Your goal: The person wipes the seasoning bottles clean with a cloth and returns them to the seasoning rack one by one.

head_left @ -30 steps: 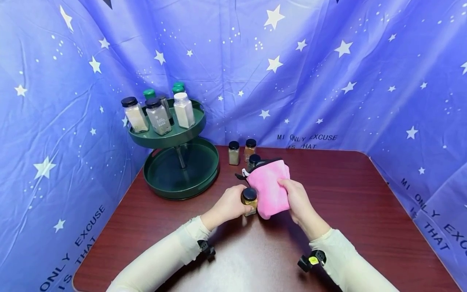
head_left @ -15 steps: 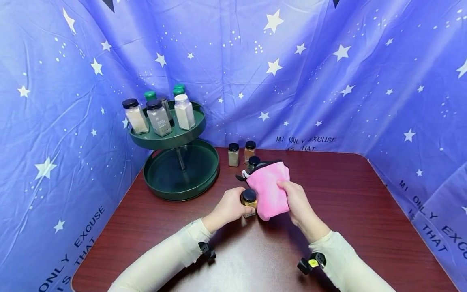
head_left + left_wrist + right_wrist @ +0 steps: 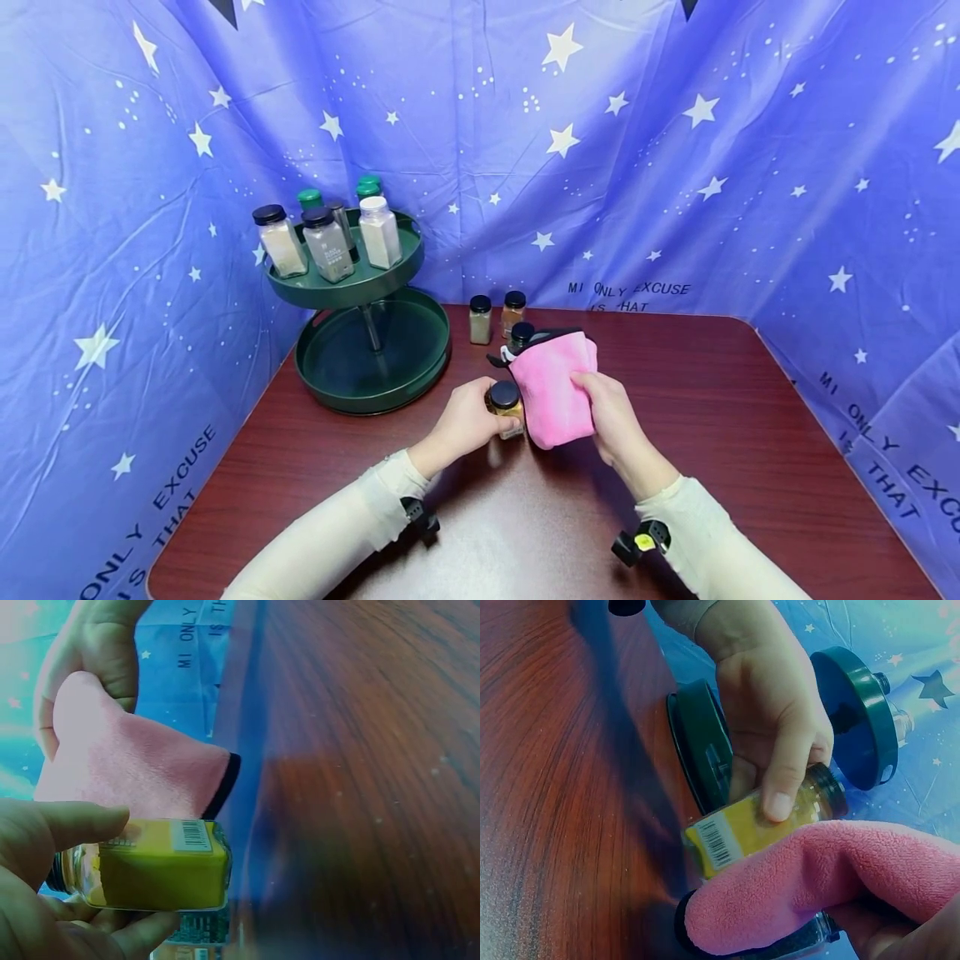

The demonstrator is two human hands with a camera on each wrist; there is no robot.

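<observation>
My left hand grips a spice jar with a black lid and yellow contents; a barcode label shows on its side. The thumb lies along one side of the jar and the fingers along the other. Just to its right, my right hand holds a folded pink cloth with black edging, the thumb on its near face. In the right wrist view the cloth overlaps the lower part of the jar. Most of the right hand's fingers are hidden behind the cloth.
A two-tier green turntable rack stands at the left, with several jars on its top tier, among them a white-lidded jar. Behind the cloth are three black-lidded jars, including a greenish one and an orange one. A starry curtain surrounds the table.
The left hand has shifted the yellow jar slightly left and up in view. The right hand still holds the cloth in nearly the same place.
</observation>
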